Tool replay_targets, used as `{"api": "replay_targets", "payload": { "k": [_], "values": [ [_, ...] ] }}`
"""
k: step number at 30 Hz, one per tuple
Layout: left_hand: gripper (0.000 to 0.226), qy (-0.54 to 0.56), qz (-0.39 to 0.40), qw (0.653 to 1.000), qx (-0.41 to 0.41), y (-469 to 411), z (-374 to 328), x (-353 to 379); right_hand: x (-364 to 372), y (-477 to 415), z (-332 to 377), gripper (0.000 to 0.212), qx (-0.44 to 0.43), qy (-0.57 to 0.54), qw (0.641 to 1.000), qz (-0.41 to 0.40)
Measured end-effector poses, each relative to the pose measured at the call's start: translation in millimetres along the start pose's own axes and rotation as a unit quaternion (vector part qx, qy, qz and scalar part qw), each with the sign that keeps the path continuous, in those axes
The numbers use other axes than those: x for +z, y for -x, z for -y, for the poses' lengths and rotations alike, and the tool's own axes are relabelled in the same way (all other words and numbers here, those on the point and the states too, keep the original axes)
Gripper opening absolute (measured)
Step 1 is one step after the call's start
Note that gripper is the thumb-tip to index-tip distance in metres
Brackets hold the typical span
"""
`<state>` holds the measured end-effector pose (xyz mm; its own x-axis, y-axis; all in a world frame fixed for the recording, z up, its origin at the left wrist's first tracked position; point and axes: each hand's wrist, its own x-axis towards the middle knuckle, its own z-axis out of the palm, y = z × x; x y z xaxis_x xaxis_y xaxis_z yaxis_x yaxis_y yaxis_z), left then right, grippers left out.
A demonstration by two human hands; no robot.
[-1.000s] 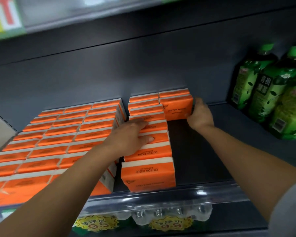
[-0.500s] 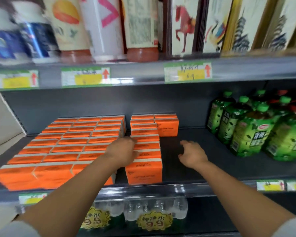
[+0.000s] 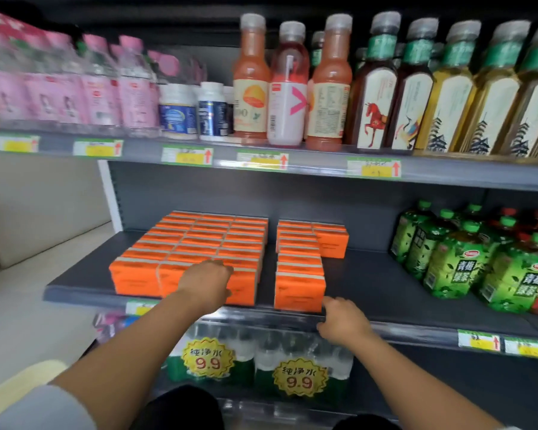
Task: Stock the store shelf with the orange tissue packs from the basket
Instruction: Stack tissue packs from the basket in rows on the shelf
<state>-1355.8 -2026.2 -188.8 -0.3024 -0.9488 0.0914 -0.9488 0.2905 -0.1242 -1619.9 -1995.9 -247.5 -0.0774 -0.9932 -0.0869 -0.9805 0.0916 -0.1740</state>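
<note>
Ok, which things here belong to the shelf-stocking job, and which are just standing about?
Job: orange tissue packs, middle shelf, left hand, right hand.
Just there: green tea bottles, water bottles below, juice bottles above, price tags.

Orange tissue packs [image 3: 199, 243] are standing in tight rows on the grey shelf [image 3: 370, 283], filling its left half, front edge to back.

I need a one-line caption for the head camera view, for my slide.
Left hand on the orange tissue packs, right hand empty at the shelf edge.
</note>
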Motion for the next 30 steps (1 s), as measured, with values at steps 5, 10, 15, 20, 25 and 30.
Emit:
{"api": "replay_targets", "payload": {
  "k": [5, 10, 15, 20, 25, 30],
  "values": [
    [0.040, -0.005, 0.016, 0.999, -0.050, 53.8, 45.8, 16.4, 17.7, 24.8, 63.2, 0.030, -0.064, 0.006, 0.998, 0.012],
    [0.039, 0.015, 0.039, 0.991, -0.125, 102.7, 96.0, 40.1, 31.2, 35.6, 132.9, 0.030, -0.149, 0.007, 0.989, 0.016],
    [0.042, 0.037, 0.070, 0.980, -0.183, 141.2, 143.7, 66.5, 50.9, 39.1, 206.1, 0.038, -0.205, 0.004, 0.979, 0.005],
    [0.043, 0.034, 0.109, 0.967, -0.230, 173.0, 186.3, 107.6, 78.9, 39.4, 269.4, 0.040, -0.259, 0.004, 0.966, 0.021],
    [0.047, 0.054, 0.174, 0.944, -0.274, 197.3, 221.7, 155.5, 114.1, 31.7, 316.0, 0.041, -0.293, 0.015, 0.953, 0.073],
    [0.044, 0.089, 0.228, 0.921, -0.304, 214.9, 243.9, 199.0, 144.9, 21.4, 353.7, 0.040, -0.326, 0.032, 0.939, 0.105]
  ]
}}
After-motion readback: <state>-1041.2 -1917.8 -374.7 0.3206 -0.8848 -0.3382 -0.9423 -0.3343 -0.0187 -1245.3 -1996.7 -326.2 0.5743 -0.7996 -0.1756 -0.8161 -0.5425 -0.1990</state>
